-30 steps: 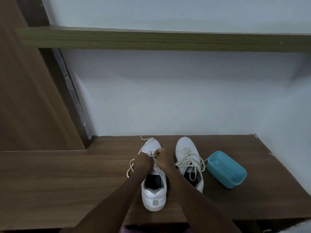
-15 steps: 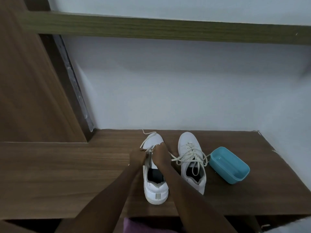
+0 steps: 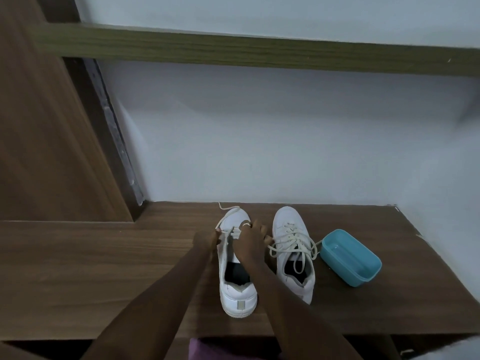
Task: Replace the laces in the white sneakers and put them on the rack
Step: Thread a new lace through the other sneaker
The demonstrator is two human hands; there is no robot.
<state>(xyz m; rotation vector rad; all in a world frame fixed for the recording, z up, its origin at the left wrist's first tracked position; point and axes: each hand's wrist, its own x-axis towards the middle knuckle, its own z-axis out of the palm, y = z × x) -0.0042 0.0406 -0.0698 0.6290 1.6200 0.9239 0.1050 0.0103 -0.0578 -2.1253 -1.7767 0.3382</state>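
Note:
Two white sneakers stand side by side on a brown wooden shelf (image 3: 104,268), toes toward the wall. The left sneaker (image 3: 237,292) is partly laced; its cream lace (image 3: 228,213) trails over the toe. My left hand (image 3: 206,241) pinches the lace at the sneaker's left side near the eyelets. My right hand (image 3: 250,240), with a ring on one finger, lies over the tongue and grips the lace on the right. The right sneaker (image 3: 292,229) is fully laced with loose cream ends.
A turquoise plastic tub (image 3: 350,258) sits tilted just right of the right sneaker. A white wall closes the back and right side. An upper wooden shelf edge (image 3: 259,51) runs overhead. A wooden panel (image 3: 39,126) stands at the left.
My hands have shifted slightly toward the toe of the left sneaker and spread apart along the lace. The camera view has tilted a little.

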